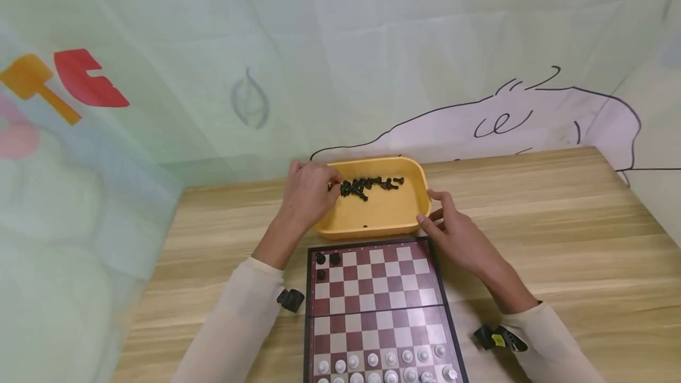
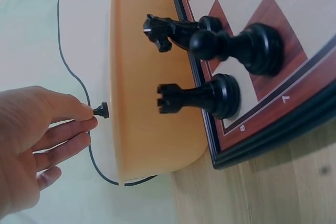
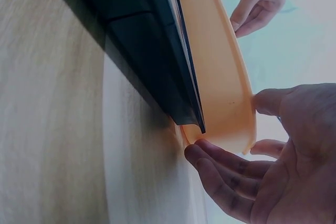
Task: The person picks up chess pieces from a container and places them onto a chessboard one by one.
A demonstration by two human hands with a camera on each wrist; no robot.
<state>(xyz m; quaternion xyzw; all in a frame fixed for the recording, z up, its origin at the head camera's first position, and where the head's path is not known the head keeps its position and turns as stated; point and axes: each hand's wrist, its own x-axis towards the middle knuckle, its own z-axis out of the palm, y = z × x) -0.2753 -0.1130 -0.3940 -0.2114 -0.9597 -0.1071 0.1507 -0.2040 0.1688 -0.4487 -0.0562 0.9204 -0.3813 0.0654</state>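
My left hand (image 1: 311, 191) is over the left end of a yellow plastic tub (image 1: 383, 230). Its thumb and finger pinch a small black chess piece (image 2: 102, 110), whose top is hidden by the fingers. Loose black chess pieces (image 1: 357, 187) lie in the tub. At the tub's right front corner, my right hand (image 1: 460, 235) holds the wall, with the thumb at the rim. In front of the tub lies a chessboard (image 1: 379, 288). A black rook (image 2: 197, 98), a black knight (image 2: 170, 31) and a black pawn (image 2: 241, 48) stand at its far left corner.
Rows of white chess pieces (image 1: 373, 360) stand at the board's near end. The wooden table (image 1: 558, 223) extends to both sides. A printed cloth backdrop (image 1: 340, 64) rises right behind the tub.
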